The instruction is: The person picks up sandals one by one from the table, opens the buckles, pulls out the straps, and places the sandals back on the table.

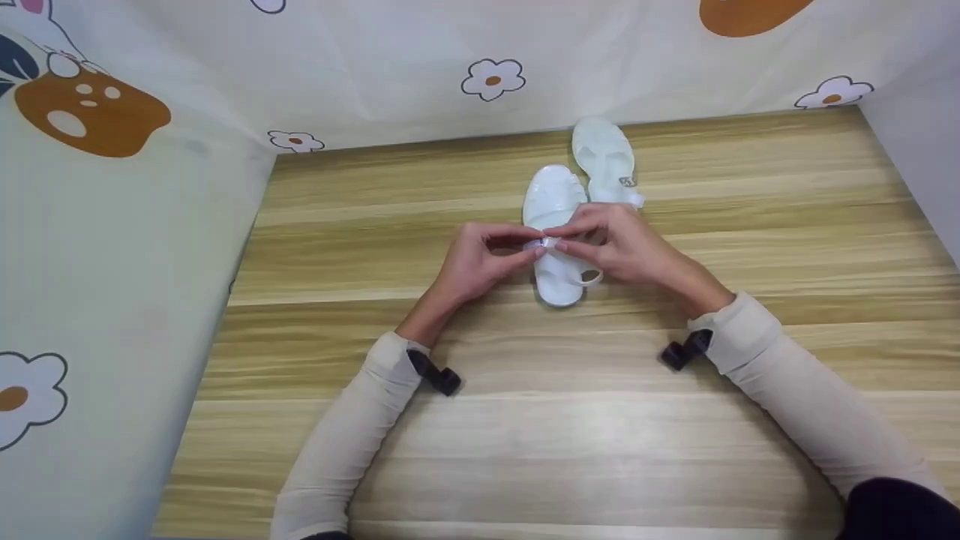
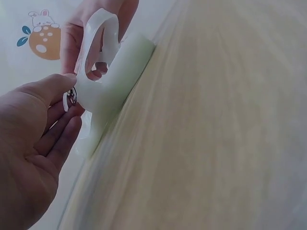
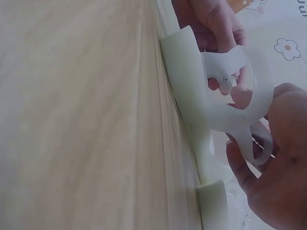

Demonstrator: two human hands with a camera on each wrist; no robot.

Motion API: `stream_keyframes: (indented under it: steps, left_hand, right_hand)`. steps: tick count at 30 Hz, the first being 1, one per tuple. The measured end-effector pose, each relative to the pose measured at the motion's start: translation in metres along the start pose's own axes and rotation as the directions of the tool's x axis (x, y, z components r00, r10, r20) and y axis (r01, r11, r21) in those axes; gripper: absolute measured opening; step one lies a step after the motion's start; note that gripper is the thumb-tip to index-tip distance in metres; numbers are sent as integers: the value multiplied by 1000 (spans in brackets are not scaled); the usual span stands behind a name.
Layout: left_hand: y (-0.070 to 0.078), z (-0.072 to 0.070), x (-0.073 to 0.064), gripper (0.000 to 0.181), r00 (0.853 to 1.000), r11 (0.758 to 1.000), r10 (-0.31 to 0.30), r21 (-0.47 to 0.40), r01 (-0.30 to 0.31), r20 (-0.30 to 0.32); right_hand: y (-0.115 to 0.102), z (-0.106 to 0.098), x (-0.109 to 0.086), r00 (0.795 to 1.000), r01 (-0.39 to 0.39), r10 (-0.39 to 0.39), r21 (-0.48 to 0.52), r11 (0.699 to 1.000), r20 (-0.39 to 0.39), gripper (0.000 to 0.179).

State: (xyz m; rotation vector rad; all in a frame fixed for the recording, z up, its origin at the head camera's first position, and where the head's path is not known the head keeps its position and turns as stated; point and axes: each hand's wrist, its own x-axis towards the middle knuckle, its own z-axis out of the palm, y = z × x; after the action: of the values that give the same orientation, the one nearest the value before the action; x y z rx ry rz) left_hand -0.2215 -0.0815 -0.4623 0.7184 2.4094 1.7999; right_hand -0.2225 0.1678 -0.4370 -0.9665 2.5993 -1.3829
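Observation:
A white sandal (image 1: 553, 199) lies flat on the wood-grain surface, toe toward the back wall. Over its middle both hands meet at the ankle strap (image 1: 550, 243). My left hand (image 1: 480, 259) pinches the strap at its buckle side between thumb and fingers; a small metal buckle (image 2: 72, 96) shows beside the thumb in the left wrist view. From the other side, my right hand (image 1: 626, 244) pinches the strap with thumb and forefinger. In the right wrist view, the sandal's curved heel band (image 3: 261, 86) stands up between the hands. Whether the strap passes through the buckle is hidden by the fingers.
A second white sandal (image 1: 604, 154) lies behind and to the right, its buckle (image 1: 628, 181) visible, close to the back wall. Printed cloth (image 1: 375, 82) with flowers covers the back and left walls. The wood-grain surface (image 1: 525, 442) extends toward me.

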Motion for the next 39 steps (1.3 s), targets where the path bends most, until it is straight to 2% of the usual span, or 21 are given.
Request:
stream_keyframes:
  steps: [8, 14, 19, 27, 32, 39]
  left_hand:
    - [2, 0, 0, 23, 999, 999, 37, 40, -38, 8]
    - [5, 1, 0, 22, 1000, 999, 18, 46, -18, 9]
    - [5, 1, 0, 21, 1000, 999, 7, 31, -7, 6]
    - [2, -1, 0, 20, 999, 998, 34, 44, -34, 13]
    - [1, -1, -1, 22, 998, 997, 53, 56, -54, 16]
    - [2, 0, 0, 23, 999, 998, 41, 46, -42, 25]
  right_hand:
    - [4, -1, 2, 1000, 9, -9, -15, 1000, 11, 24]
    - [3, -1, 2, 1000, 22, -23, -47, 999, -7, 21]
    - [5, -3, 1, 999, 38, -37, -38, 999, 19, 21]
    - [5, -6, 1, 997, 50, -48, -29, 998, 59, 23]
    - [4, -4, 3, 998, 49, -47, -39, 998, 44, 25]
    - [4, -2, 2, 999, 53, -53, -40, 998, 6, 21]
